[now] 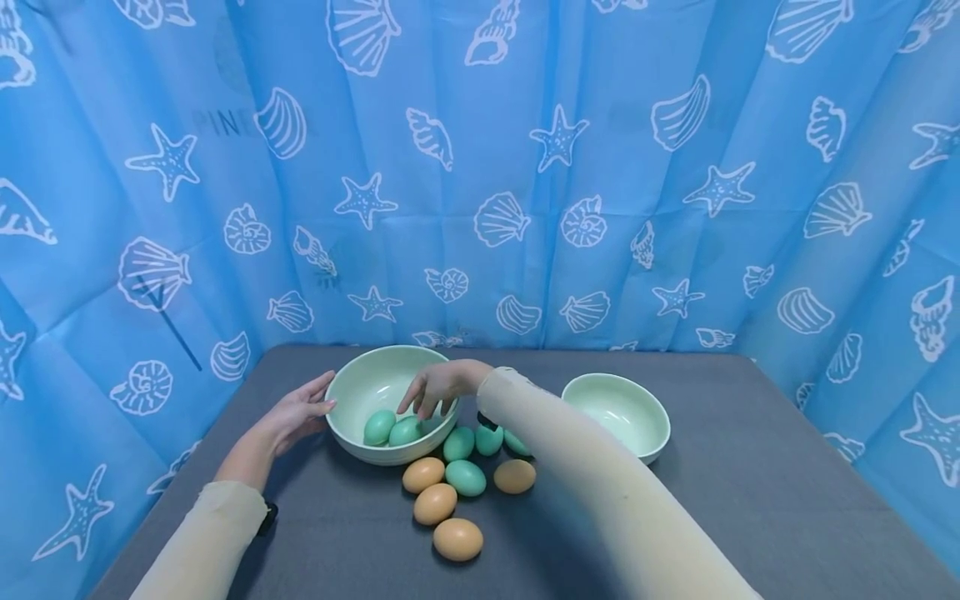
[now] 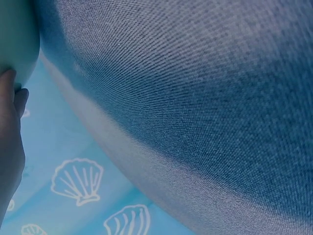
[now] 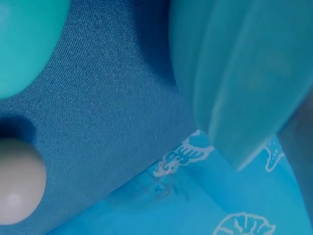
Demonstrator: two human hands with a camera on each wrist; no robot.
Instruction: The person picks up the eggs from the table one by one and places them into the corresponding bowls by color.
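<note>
A large pale green bowl (image 1: 367, 454) stands at the back left of the table, with two green eggs (image 1: 406, 432) lying inside. My left hand (image 1: 296, 412) touches its left rim with fairly straight fingers; in the left wrist view those fingers (image 2: 7, 98) reach the bowl's outer side (image 2: 19, 39). Over the right side of the same bowl, my right hand (image 1: 442, 387) reaches in, fingers hanging loosely just above the eggs. Nothing shows in its grasp. The right wrist view catches the bowl's ridged wall (image 3: 234, 73), with most of the hand out of sight.
In front of the bowl lie several more green eggs (image 1: 466, 478) and several light orange eggs (image 1: 458, 540). A smaller pale green bowl (image 1: 652, 442) stands right of them, partly behind my right sleeve (image 1: 600, 475). A blue shell-patterned curtain (image 1: 465, 192) borders the grey table (image 1: 750, 500).
</note>
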